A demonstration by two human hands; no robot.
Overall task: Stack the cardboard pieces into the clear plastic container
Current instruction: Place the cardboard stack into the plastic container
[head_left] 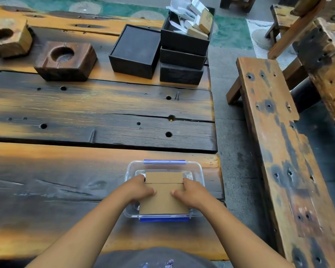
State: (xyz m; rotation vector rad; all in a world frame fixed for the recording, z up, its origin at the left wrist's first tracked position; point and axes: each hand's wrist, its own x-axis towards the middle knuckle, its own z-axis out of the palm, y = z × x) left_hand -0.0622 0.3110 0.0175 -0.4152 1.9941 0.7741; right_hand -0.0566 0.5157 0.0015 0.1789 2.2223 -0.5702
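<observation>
Left hand: I see it curled over the left edge of the cardboard piece, thumb on top, fingers wrapped down the side; closed on it, not loose
Right hand: mirrors the left, clamped on the right edge of the same piece, thumb lying flat on the top face
Cardboard piece: brown, flat, held level between both hands, sitting inside the mouth of the clear plastic container; a crease or seam runs across it near the far end, so I cannot tell if it is 1 folded piece or 2 laid end to end
Container: near edge of the wooden table, open, blue clips at near and far rims; whether other pieces lie under this one is hidden
Step in hand: I judge this as seating the piece, pressing it down flat into the container
Next move calls for: even downward push on both sides, then letting go and drawing the fingers out past the walls without lifting the piece
Further off: 2 wooden blocks with round hollows, a stack of black boxes, the top 1 holding paper and small cartons; wooden bench to the right
</observation>
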